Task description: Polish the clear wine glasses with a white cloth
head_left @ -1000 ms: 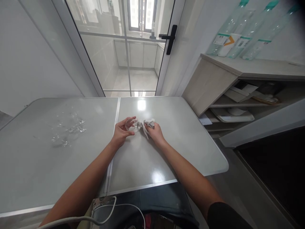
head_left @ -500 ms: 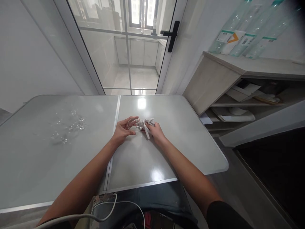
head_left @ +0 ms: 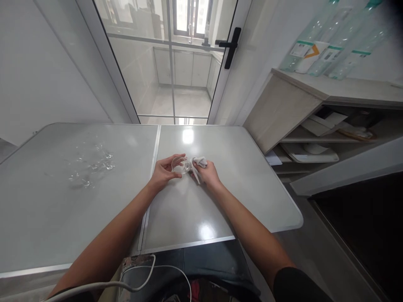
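Over the table's right half, my left hand is closed around the wide round end of a clear glass, thumb on the near side and fingers on the far side. The glass lies tilted sideways, its narrower end towards the right. At that end my right hand pinches a bunched white cloth, pressing it close to the glass. A loose tail of the cloth hangs towards me. Part of the right fingers is hidden by the cloth.
A scatter of clear, shiny pieces, perhaps plastic wrap or glassware, lies on the left half of the white table. Plastic bottles stand on a wooden shelf unit at right. Behind the table is a glazed door. A white cable crosses near my lap.
The glass has turned slightly and both hands have shifted a little in the picture. The cloth stays at the glass's right end. The view has moved slightly.
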### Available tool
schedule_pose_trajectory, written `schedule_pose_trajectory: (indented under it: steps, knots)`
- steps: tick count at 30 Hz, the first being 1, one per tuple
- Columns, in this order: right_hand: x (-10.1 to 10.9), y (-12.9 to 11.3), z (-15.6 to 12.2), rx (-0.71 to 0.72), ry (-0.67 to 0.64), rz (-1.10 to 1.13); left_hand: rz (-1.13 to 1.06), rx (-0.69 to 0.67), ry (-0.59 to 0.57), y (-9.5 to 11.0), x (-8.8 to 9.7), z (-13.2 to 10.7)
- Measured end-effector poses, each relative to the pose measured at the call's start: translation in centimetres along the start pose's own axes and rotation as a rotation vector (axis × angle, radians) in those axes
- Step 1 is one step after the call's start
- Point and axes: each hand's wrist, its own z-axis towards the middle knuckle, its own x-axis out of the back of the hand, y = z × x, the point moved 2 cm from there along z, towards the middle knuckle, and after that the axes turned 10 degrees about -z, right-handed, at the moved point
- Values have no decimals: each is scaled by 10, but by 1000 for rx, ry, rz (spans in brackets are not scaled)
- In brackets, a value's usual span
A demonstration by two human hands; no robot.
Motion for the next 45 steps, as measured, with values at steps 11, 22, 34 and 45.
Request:
schedule_pose_trajectory:
  steps: [11,22,34,45]
  knots:
    - [11,-12,-7,219,241,-391,-51,-51,136,5,1,4]
    - [-13,-29,-25,415,-474,-140,-189,118,-35,4,-3,-2]
    - [-6,-32,-22,677,-88,-650,-156,-58,161,-2,1,3]
    - [-7,-32,-31,727,-108,-912,-14,-195,376,8,12,6]
